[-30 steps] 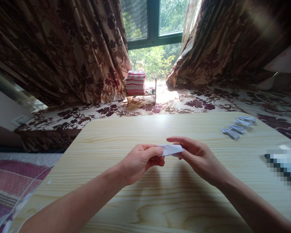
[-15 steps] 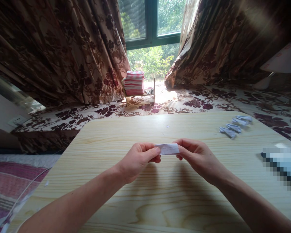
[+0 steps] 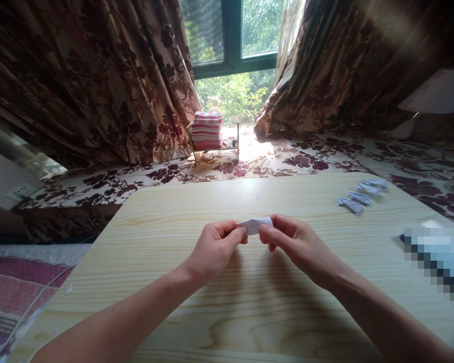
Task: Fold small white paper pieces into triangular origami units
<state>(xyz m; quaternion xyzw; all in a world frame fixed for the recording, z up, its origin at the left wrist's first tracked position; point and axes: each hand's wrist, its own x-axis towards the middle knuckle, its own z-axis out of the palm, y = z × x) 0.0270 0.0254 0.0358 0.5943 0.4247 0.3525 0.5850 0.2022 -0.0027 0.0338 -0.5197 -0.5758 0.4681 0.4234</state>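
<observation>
A small folded strip of white paper (image 3: pixel 254 225) is held above the middle of the wooden table (image 3: pixel 166 212). My left hand (image 3: pixel 220 248) pinches its left end between thumb and fingers. At the right end, my right hand (image 3: pixel 292 236) grips it the same way, with the thumb over the near face. The fingers behind the paper are partly hidden. Several folded paper pieces (image 3: pixel 351 204) lie in a group toward the table's far right corner.
A blurred-out flat object (image 3: pixel 435 257) lies at the table's right. Paper scraps (image 3: pixel 258 197) dot the tabletop. Beyond the table, a small rack (image 3: pixel 237 143) holds folded striped cloths (image 3: pixel 206 130) by the window. A lamp (image 3: pixel 435 93) stands at the far right.
My right thumb has moved left onto the near face of the paper, and the paper now tilts slightly, right end up. The whole view has shifted a little.
</observation>
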